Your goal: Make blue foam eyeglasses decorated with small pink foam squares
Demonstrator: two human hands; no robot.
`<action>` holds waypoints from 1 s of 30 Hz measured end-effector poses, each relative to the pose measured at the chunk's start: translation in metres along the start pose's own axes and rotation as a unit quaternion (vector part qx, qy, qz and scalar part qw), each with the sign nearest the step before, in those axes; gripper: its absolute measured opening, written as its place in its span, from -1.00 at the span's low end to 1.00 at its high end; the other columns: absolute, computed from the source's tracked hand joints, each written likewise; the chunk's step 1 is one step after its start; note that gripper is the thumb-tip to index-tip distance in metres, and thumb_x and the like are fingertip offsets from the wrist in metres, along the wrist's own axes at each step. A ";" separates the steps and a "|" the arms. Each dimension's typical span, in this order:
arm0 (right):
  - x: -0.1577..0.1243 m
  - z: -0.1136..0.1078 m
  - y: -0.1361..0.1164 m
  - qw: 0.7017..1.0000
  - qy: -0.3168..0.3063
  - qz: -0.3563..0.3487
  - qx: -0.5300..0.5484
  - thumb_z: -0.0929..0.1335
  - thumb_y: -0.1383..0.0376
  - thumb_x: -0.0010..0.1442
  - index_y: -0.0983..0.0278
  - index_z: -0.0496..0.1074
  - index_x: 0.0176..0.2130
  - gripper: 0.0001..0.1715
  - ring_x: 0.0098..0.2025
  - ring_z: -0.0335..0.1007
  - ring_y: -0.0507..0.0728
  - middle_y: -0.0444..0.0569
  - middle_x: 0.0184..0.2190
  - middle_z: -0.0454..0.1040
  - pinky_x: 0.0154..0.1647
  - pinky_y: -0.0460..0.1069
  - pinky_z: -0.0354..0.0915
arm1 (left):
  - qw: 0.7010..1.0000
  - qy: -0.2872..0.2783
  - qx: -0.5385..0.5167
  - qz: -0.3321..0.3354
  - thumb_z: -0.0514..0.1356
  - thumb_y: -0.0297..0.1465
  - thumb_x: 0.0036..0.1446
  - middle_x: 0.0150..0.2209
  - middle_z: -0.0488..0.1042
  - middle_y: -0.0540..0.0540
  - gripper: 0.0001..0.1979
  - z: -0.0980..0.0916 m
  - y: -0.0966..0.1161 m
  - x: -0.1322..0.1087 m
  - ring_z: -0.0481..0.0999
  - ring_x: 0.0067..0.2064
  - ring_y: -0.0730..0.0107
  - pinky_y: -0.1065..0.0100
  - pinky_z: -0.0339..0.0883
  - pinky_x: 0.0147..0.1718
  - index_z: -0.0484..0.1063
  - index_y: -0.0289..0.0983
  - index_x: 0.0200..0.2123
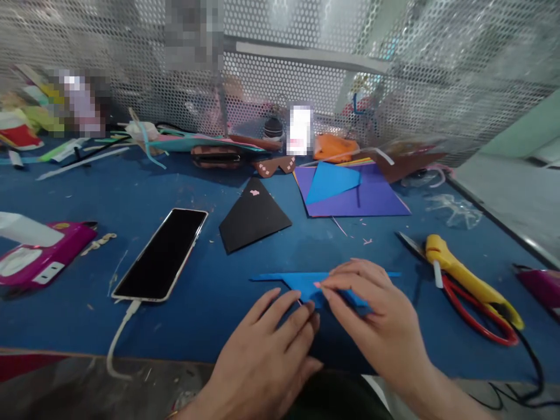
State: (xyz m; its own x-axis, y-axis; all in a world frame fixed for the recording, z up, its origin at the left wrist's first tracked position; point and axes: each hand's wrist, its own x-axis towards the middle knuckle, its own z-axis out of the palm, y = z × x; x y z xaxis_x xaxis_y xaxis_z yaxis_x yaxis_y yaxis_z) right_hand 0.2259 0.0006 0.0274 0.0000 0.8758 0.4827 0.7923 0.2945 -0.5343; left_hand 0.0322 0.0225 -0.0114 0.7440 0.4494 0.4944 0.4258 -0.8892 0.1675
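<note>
In front of me lies a folded blue paper piece (301, 280) with a long thin strip along its far edge. My right hand (376, 315) pinches a small pink paper piece (317, 284) against its surface. Resting at the near edge of the blue piece, my left hand (271, 344) has its fingers loosely stretched and apart. A thin dark line shows by its fingertips, too small to name. Just beyond is a black paper shape (256, 221) with a pink bit on it. Part of the blue paper is hidden under my fingers.
Scissors (455, 262), a yellow-handled tool (472, 280) and its black cable lie right. A phone (164, 254) on a white cable and a magenta glue gun (48, 256) are left. Purple sheets (376, 198) and brown paper glasses (275, 167) lie behind, before a perforated metal panel (262, 70).
</note>
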 end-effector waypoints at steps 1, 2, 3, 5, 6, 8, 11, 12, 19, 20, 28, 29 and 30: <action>-0.006 0.005 0.002 1.000 0.015 -0.016 -0.015 0.38 0.37 0.22 0.17 0.48 -0.29 -0.91 -0.22 0.43 0.05 -0.18 -0.36 0.49 -0.05 0.07 0.26 | 1.000 -0.001 0.001 0.000 0.12 -0.16 0.30 0.03 0.55 -0.01 -0.63 0.001 0.001 0.000 0.44 0.11 0.27 0.16 0.23 0.21 0.46 -0.24 0.04; -0.009 0.009 0.003 0.999 0.026 -0.031 -0.027 0.38 0.39 0.22 0.18 0.48 -0.30 -0.90 -0.20 0.43 0.06 -0.17 -0.37 0.49 0.00 0.11 0.24 | 1.000 0.011 -0.003 -0.004 0.12 -0.16 0.30 -0.01 0.57 0.00 -0.65 0.002 0.002 -0.001 0.46 0.08 0.28 0.16 0.21 0.22 0.49 -0.24 0.00; -0.010 0.013 0.004 0.998 0.038 -0.041 -0.037 0.38 0.40 0.21 0.18 0.48 -0.31 -0.89 -0.19 0.43 0.07 -0.17 -0.39 0.48 0.04 0.13 0.22 | 0.999 0.036 -0.012 -0.014 0.12 -0.18 0.30 -0.08 0.59 0.01 -0.68 0.002 0.003 -0.001 0.49 0.04 0.30 0.16 0.19 0.23 0.51 -0.25 -0.06; -0.008 0.016 0.004 0.996 0.054 -0.055 -0.052 0.38 0.42 0.20 0.18 0.49 -0.32 -0.87 -0.16 0.44 0.09 -0.16 -0.41 0.47 0.08 0.16 0.21 | 0.995 0.090 -0.030 -0.041 0.14 -0.27 0.29 -0.24 0.61 0.04 -0.77 -0.001 0.004 -0.001 0.53 -0.07 0.35 0.20 0.20 0.21 0.55 -0.26 -0.21; -0.006 0.017 0.002 0.995 0.055 -0.060 -0.057 0.38 0.42 0.20 0.18 0.50 -0.32 -0.86 -0.16 0.44 0.09 -0.16 -0.41 0.47 0.09 0.17 0.20 | 0.992 0.112 -0.032 -0.054 0.16 -0.32 0.27 -0.28 0.61 0.04 -0.81 -0.003 0.004 -0.001 0.54 -0.11 0.38 0.22 0.22 0.20 0.55 -0.26 -0.26; -0.002 0.017 -0.001 0.994 0.049 -0.068 -0.073 0.38 0.40 0.22 0.16 0.51 -0.32 -0.86 -0.16 0.44 0.09 -0.16 -0.41 0.46 0.11 0.17 0.18 | 0.989 0.127 -0.015 -0.079 0.19 -0.37 0.25 -0.26 0.62 0.02 -0.85 -0.008 0.002 0.002 0.55 -0.12 0.38 0.25 0.24 0.17 0.56 -0.27 -0.25; 0.003 0.018 -0.004 0.988 0.034 -0.095 -0.118 0.36 0.38 0.25 0.17 0.52 -0.32 -0.86 -0.15 0.44 0.09 -0.16 -0.40 0.48 0.17 0.14 0.12 | 0.991 0.094 0.026 -0.096 0.16 -0.39 0.27 -0.10 0.61 -0.01 -0.79 -0.013 -0.005 0.007 0.53 0.00 0.29 0.20 0.24 0.18 0.55 -0.27 -0.11; 0.004 0.019 -0.004 0.984 0.025 -0.109 -0.136 0.35 0.38 0.26 0.19 0.52 -0.30 -0.86 -0.13 0.44 0.09 -0.15 -0.38 0.50 0.20 0.14 0.10 | 0.992 0.071 0.034 -0.098 0.14 -0.39 0.27 -0.05 0.60 -0.01 -0.76 -0.013 -0.008 0.009 0.51 0.04 0.25 0.18 0.24 0.19 0.54 -0.27 -0.07; -0.001 0.028 0.002 0.954 -0.004 -0.211 -0.212 0.22 0.43 0.30 0.31 0.56 -0.20 -0.68 -0.10 0.45 0.12 -0.05 -0.33 0.60 0.29 0.13 0.02 | 0.995 -0.003 0.035 -0.092 0.10 -0.34 0.27 0.08 0.54 -0.05 -0.67 -0.006 -0.017 0.002 0.43 0.16 0.22 0.16 0.20 0.25 0.49 -0.31 0.03; -0.002 0.028 0.003 0.952 -0.009 -0.217 -0.216 0.20 0.43 0.31 0.31 0.56 -0.16 -0.64 -0.08 0.45 0.12 -0.05 -0.30 0.61 0.29 0.12 0.03 | 0.995 -0.005 0.034 -0.091 0.10 -0.35 0.27 0.08 0.53 -0.06 -0.67 -0.005 -0.018 0.000 0.43 0.16 0.23 0.17 0.20 0.25 0.49 -0.31 0.03; -0.003 0.025 0.002 0.937 -0.062 -0.226 -0.260 0.18 0.41 0.32 0.15 0.60 -0.15 -0.57 -0.13 0.54 0.08 -0.20 -0.25 0.65 0.25 0.09 0.08 | 0.994 0.016 0.007 -0.106 0.05 -0.41 0.29 0.09 0.53 -0.06 -0.67 0.001 -0.019 -0.007 0.42 0.18 0.28 0.22 0.09 0.30 0.49 -0.31 0.03; -0.003 0.026 0.001 0.938 -0.059 -0.218 -0.262 0.18 0.41 0.33 0.13 0.60 -0.16 -0.56 -0.15 0.55 0.08 -0.21 -0.25 0.65 0.24 0.08 0.09 | 0.994 0.011 0.006 -0.110 0.05 -0.40 0.30 0.09 0.53 -0.05 -0.67 0.001 -0.019 -0.007 0.42 0.19 0.28 0.22 0.07 0.31 0.48 -0.31 0.04; -0.003 0.027 0.001 0.941 -0.056 -0.207 -0.263 0.17 0.41 0.33 0.11 0.61 -0.17 -0.54 -0.15 0.56 0.08 -0.22 -0.25 0.65 0.24 0.08 0.10 | 0.993 0.011 0.005 -0.115 0.04 -0.38 0.30 0.09 0.53 -0.05 -0.66 0.002 -0.019 -0.007 0.42 0.18 0.28 0.22 0.05 0.32 0.47 -0.31 0.05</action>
State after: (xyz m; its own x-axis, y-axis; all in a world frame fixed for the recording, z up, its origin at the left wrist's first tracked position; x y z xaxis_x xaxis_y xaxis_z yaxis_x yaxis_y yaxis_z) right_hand 0.2099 0.0085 0.0070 -0.4150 0.7715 0.4823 0.9031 0.4137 0.1152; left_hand 0.0196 0.0363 -0.0196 0.6150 0.6378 0.4637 0.5883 -0.7627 0.2687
